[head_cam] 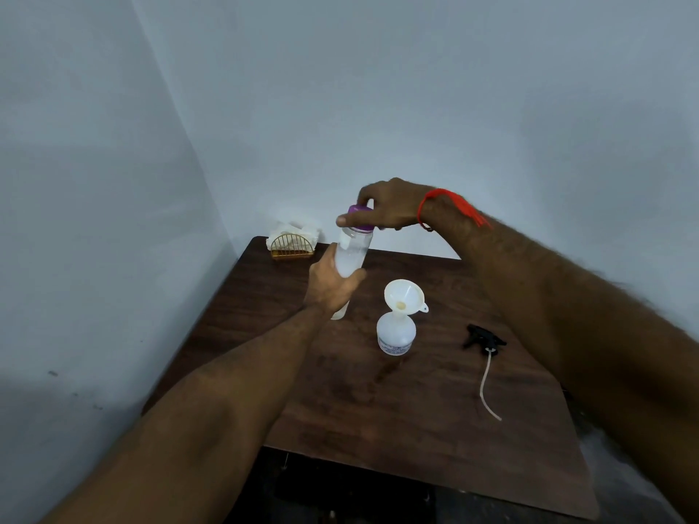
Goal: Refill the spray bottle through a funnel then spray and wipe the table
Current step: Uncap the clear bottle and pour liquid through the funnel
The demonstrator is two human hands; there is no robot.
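Hands are both busy on the water bottle [351, 259], held up just left of the spray bottle [396, 334]. Left hand [333, 287] is wrapped tight round the clear body, tilting it a touch; right hand [386, 209] is clamped over the purple cap [359, 217], thumb on the rim, looking set to twist it. Whether the cap is loosening or tightening, I can't tell.

Spray bottle stands upright on the table [416, 410], mid-surface, with the white funnel [404, 296] seated in its neck and leaning slightly. Right of it lies the black sprayer head [485, 337], its dip tube [486, 387] trailing toward the near edge. Far behind it to the left, against the wall, sits the gold napkin holder [292, 246], stuffed with white tissues.

Now the risks. That funnel is only resting there, nothing steadying it, and the small bottle looks light: a bump from the water bottle's lip or a fast pour could tip the lot. Pour too quickly and the narrow stem may back up and spill over the rim. A cap popping free suddenly could slosh liquid on the wood. The right forearm hangs over the sprayer head, too; a careless sweep might knock it off.
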